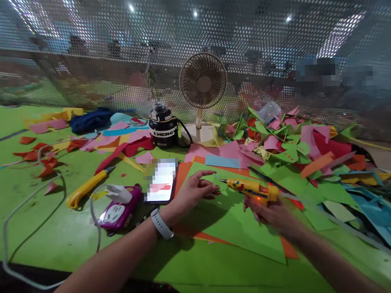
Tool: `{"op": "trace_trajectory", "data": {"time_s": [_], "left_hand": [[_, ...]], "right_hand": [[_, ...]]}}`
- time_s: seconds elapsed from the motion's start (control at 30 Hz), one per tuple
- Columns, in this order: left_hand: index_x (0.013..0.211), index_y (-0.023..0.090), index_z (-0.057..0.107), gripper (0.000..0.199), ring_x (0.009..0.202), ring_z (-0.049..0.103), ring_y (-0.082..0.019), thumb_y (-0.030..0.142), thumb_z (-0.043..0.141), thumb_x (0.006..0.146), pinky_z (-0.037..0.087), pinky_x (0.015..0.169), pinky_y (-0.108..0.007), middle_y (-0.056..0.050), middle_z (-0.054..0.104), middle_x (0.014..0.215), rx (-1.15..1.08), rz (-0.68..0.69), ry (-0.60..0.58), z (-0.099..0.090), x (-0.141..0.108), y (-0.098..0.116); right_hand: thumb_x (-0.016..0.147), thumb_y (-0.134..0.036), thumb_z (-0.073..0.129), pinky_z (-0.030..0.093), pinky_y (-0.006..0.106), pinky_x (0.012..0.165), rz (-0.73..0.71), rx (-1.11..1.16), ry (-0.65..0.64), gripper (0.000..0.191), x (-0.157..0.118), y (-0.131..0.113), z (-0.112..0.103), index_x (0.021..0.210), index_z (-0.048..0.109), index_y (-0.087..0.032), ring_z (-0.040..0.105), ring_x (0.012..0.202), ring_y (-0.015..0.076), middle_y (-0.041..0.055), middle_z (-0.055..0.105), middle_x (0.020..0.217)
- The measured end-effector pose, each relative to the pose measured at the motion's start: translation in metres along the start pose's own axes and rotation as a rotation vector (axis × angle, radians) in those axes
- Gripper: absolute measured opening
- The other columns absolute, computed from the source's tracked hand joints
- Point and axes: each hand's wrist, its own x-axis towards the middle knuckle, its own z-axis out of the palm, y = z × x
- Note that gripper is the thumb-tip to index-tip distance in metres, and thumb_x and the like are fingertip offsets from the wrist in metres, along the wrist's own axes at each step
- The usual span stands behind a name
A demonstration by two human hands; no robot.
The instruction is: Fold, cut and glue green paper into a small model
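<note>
My right hand [265,208] is wrapped round a yellow hot glue gun [251,190], its dark nozzle pointing left and a small light glowing on its side. My left hand [198,187], with a pale watch band at the wrist, hovers just left of the nozzle. Its fingers are apart, the index finger stretched out, and I see nothing held in them. Beneath both hands lies a sheet of green paper [250,236], with orange paper [290,248] showing under its edges. A lit phone [161,182] rests beside my left wrist.
A purple power strip [133,204] with a white plug and cable lies at left, near a yellow-handled cutter [88,188]. Behind stand a black bottle [163,130] and a small fan [203,80]. Coloured paper scraps [288,147] heap up at right, before a perforated screen [115,59].
</note>
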Motion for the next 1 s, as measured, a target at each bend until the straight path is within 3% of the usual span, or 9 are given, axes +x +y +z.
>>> {"op": "trace_trajectory", "data": {"time_s": [0.27,0.5,0.67,1.0], "left_hand": [[0.114,0.017,0.057,0.050,0.066,0.068,-0.015,0.028,0.082,0.072,0.049,0.063,-0.026,0.000,0.071,0.070,0.043,0.023,-0.017,-0.001,0.001,-0.002],[0.116,0.018,0.056,0.051,0.071,0.070,-0.017,0.029,0.081,0.073,0.050,0.063,-0.026,-0.001,0.072,0.074,0.063,0.041,-0.031,-0.003,0.002,-0.004],[0.116,0.017,0.056,0.055,0.070,0.070,-0.016,0.032,0.083,0.071,0.050,0.062,-0.025,0.000,0.071,0.073,0.061,0.054,-0.037,-0.004,0.003,-0.006],[0.117,0.018,0.056,0.050,0.068,0.069,-0.015,0.029,0.080,0.075,0.050,0.063,-0.026,0.000,0.071,0.072,0.093,0.049,-0.035,-0.003,0.001,-0.004]], "right_hand": [[0.075,-0.061,0.065,0.041,0.027,0.037,0.092,0.096,-0.037,0.038,-0.001,0.011,0.005,0.084,0.066,-0.024,0.045,0.043,0.0138,-0.0005,0.056,0.054],[0.076,-0.060,0.064,0.044,0.027,0.041,0.103,0.128,-0.070,0.043,0.001,0.011,0.005,0.097,0.067,-0.023,0.050,0.048,0.0146,-0.0001,0.060,0.061],[0.073,-0.060,0.067,0.046,0.029,0.044,0.108,0.138,-0.046,0.039,0.001,0.012,0.005,0.090,0.066,-0.024,0.052,0.049,0.0157,-0.0006,0.059,0.060],[0.074,-0.058,0.062,0.038,0.029,0.039,0.077,0.075,-0.035,0.035,0.001,0.004,0.004,0.085,0.065,-0.025,0.050,0.047,0.0175,-0.0014,0.053,0.052]]}}
